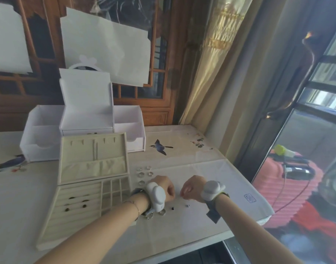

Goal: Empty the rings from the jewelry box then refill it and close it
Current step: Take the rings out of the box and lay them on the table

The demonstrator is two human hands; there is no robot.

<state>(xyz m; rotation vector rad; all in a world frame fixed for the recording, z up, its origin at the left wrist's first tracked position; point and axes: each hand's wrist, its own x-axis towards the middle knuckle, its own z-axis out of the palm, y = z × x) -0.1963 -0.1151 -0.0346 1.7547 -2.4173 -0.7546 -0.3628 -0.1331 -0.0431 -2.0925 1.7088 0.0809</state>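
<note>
Open box [83, 189] at left on the table [211, 168], a few rings [76, 201] in its slots; more rings [143, 174] in rows just right. Left hand [166, 187] and right hand [192, 187] curled, close together; pinching something small, cannot tell. No readable writing.

organizer [83, 119]: white, on table [201, 168], far left
curtain [211, 73]: right of organizer
suitcase [289, 189]: pink, beyond table's right edge
</note>
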